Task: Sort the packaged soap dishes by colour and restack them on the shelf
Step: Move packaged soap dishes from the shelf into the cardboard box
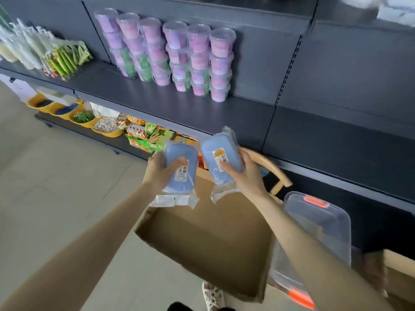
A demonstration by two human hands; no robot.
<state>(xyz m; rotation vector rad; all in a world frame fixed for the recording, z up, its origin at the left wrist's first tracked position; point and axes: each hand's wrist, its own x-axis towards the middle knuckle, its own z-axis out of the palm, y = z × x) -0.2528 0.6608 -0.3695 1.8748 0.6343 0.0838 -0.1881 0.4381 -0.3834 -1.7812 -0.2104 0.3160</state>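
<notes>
I hold two blue soap dishes, each sealed in a clear plastic bag with a small label. My left hand (160, 170) grips the left blue dish (182, 176) from its left side, thumb across the front. The right blue dish (219, 157) is tilted, and my right hand (244, 173) grips its lower right part. Both packs hang in the air just in front of the dark shelf (179, 108), above an open cardboard box (208, 241). The inside of the box that shows is bare.
Stacks of clear tubs with purple and pink contents (179, 57) stand at the back of the shelf. Bagged goods (65, 57) lie at its left. A clear lidded bin with orange clasps (318, 239) sits right of the box. Yellow bowls (67, 111) and snack packs (146, 135) fill the lower shelf.
</notes>
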